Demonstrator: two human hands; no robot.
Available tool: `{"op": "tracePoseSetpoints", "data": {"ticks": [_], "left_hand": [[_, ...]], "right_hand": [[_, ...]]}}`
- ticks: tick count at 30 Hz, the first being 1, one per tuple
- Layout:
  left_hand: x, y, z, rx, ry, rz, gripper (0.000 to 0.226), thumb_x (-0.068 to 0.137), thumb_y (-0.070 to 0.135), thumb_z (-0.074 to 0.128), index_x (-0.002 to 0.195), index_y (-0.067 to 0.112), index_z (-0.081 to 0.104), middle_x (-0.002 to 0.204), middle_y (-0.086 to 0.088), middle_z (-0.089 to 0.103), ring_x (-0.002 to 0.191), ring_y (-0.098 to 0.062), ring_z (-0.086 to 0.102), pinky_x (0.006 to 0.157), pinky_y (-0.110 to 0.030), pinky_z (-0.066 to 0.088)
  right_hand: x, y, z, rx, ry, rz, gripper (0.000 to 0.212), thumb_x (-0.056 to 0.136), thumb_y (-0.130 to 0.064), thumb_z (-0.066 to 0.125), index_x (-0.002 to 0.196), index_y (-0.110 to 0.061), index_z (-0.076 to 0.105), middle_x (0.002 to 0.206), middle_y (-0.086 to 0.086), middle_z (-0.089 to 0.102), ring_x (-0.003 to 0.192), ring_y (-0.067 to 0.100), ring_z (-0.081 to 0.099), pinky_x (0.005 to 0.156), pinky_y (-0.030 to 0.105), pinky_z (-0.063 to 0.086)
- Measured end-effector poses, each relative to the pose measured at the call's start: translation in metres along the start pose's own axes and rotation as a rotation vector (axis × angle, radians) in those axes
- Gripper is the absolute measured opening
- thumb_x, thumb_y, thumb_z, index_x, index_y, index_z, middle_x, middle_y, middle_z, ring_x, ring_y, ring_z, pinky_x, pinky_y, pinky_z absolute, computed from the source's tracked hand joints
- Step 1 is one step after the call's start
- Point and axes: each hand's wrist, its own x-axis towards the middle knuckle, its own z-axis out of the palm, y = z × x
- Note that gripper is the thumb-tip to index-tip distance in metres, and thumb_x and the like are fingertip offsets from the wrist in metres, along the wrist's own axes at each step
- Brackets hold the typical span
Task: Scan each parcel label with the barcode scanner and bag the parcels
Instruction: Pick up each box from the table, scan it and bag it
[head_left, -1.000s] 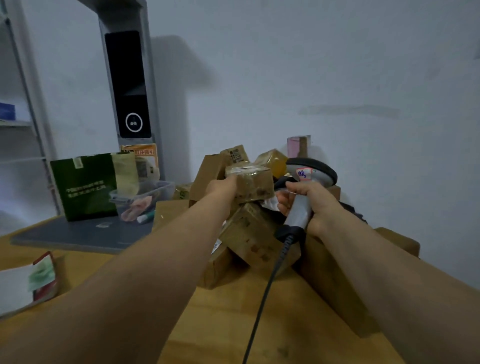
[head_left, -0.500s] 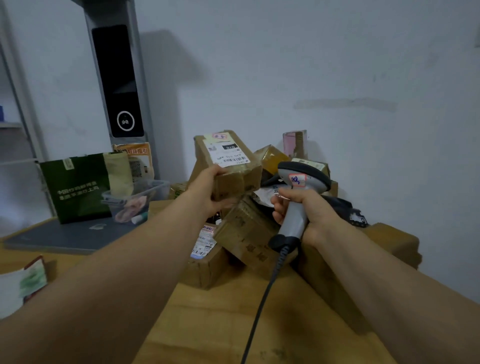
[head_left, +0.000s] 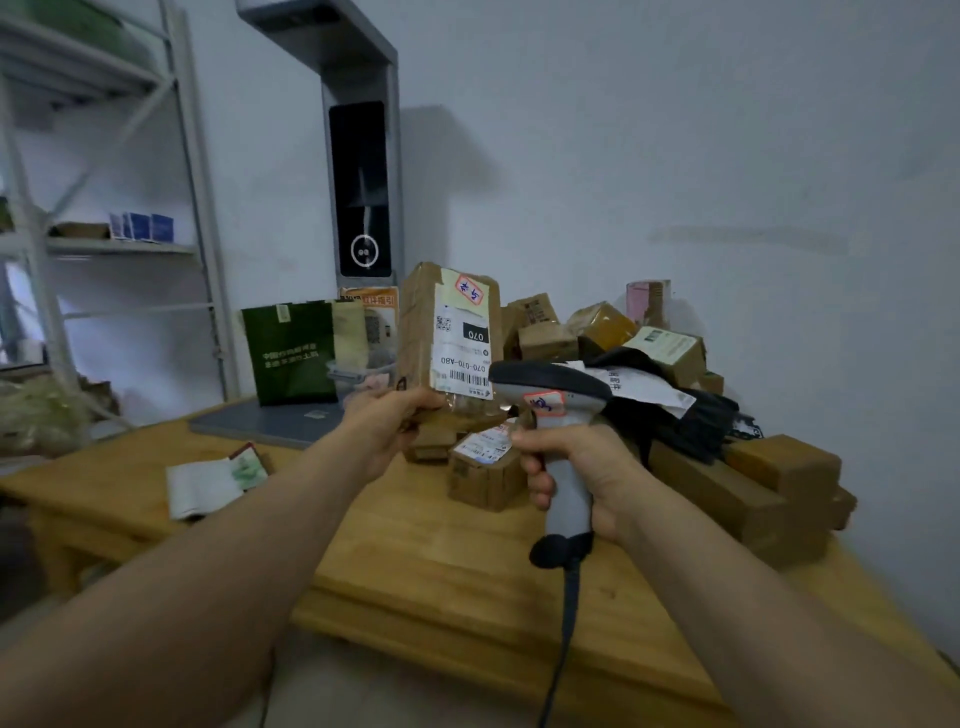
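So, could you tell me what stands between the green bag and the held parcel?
In the head view, a pale yellowish bag, an orange-printed sign behind it and a clear plastic tub fill that gap.

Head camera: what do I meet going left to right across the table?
From left: open white booklet → dark green paper bag → brown cardboard parcel with white label, held up → grey barcode scanner → black plastic bag → long brown cardboard boxes.
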Motion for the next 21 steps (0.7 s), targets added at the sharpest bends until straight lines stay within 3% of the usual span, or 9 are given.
{"op": "tracePoseSetpoints", "data": {"ticks": [1,7,11,17,21], "left_hand": [[-0.004,0.001,-0.009,-0.005,0.018,0.013,0.055,0.069,-0.006,0.076,0.12,0.0,0.054,0.105,-0.016,0.067,0.092,-0.028,0.068,0.068,-0.036,0.059],[-0.025,0.009,-0.057,0.014,0.067,0.045,0.054,0.073,-0.004,0.075,0.122,-0.001,0.054,0.103,-0.013,0.065,0.084,-0.019,0.067,0.054,-0.024,0.055],[-0.03,0.014,-0.078,0.046,0.114,0.071,0.056,0.07,-0.001,0.078,0.121,0.0,0.054,0.105,-0.011,0.065,0.095,-0.02,0.065,0.073,-0.026,0.053],[-0.038,0.014,-0.106,0.04,0.142,0.075,0.053,0.071,-0.001,0.078,0.118,0.001,0.053,0.104,-0.011,0.065,0.09,-0.017,0.064,0.067,-0.023,0.051],[-0.036,0.013,-0.12,0.011,0.173,0.084,0.045,0.069,-0.002,0.078,0.107,0.002,0.055,0.105,-0.012,0.064,0.096,-0.02,0.064,0.081,-0.028,0.053]], "right_hand": [[-0.005,0.001,0.009,-0.017,-0.004,0.019,0.008,0.082,-0.004,0.068,0.081,-0.006,0.06,0.054,0.005,0.051,0.04,0.012,0.042,0.039,0.021,0.039],[-0.022,0.002,0.05,-0.099,-0.031,0.1,0.014,0.082,-0.002,0.068,0.074,-0.006,0.058,0.052,0.005,0.05,0.039,0.012,0.041,0.04,0.02,0.038],[-0.027,-0.001,0.068,-0.131,-0.035,0.098,0.015,0.083,-0.001,0.067,0.071,-0.004,0.058,0.05,0.005,0.049,0.038,0.013,0.041,0.039,0.02,0.038],[-0.033,0.003,0.087,-0.161,-0.045,0.13,0.017,0.083,-0.001,0.066,0.07,-0.005,0.056,0.049,0.004,0.049,0.035,0.012,0.041,0.037,0.019,0.039],[-0.033,0.005,0.098,-0.158,-0.081,0.15,0.02,0.085,-0.002,0.064,0.068,-0.007,0.054,0.047,0.003,0.048,0.037,0.012,0.04,0.037,0.019,0.038]]}}
